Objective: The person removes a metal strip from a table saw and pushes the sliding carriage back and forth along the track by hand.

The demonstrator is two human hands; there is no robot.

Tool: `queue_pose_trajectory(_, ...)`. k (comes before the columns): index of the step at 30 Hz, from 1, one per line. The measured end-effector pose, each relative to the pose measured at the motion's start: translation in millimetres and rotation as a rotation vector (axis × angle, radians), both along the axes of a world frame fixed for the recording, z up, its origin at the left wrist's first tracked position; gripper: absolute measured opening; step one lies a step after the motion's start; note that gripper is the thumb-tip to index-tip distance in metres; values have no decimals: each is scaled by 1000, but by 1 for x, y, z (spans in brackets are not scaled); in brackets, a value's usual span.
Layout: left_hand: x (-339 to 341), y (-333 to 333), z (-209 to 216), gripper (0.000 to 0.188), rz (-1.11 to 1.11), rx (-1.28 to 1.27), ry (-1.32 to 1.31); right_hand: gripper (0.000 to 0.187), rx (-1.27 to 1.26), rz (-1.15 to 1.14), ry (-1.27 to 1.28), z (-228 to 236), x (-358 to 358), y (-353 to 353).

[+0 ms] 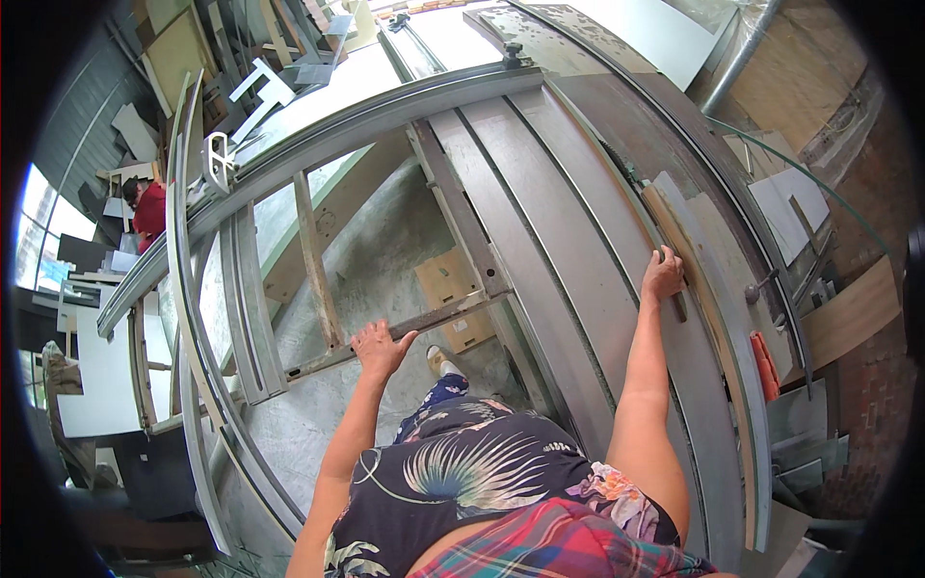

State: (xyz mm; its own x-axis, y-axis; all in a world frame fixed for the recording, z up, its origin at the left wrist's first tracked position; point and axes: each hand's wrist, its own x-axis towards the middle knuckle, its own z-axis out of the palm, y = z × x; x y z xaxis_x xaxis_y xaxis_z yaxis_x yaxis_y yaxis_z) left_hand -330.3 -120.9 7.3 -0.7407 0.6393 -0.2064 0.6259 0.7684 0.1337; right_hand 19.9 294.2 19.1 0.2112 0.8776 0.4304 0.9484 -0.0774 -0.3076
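My left hand [379, 349] rests with spread fingers on the worn metal crossbar [424, 318] of an open frame. My right hand [663, 275] is closed over a long, thin brown strip [680, 306], whose near end shows just below the fingers. That strip lies lengthwise on the grey metal machine table [588, 241], which has long dark grooves. Just right of my right hand runs a wooden board [708, 328] on edge, beside a pale metal rail. What my right fingertips press on is partly hidden.
A curved-looking metal rail [385, 111] crosses the far side. Through the frame, a wooden box [448, 289] stands on the concrete floor. An orange-red piece [764, 366] hangs at the right. Offcuts lean at the far left, near a person in red [149, 212].
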Motion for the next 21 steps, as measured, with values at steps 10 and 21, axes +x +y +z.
queue_pose_trajectory(10,2,-2,-12,77,0,57,27,23,34,0,-44,-3,-16,30)
queue_pose_trajectory(21,2,-3,-16,74,-19,123,66,23,33,-26,-58,-2,-34,53)
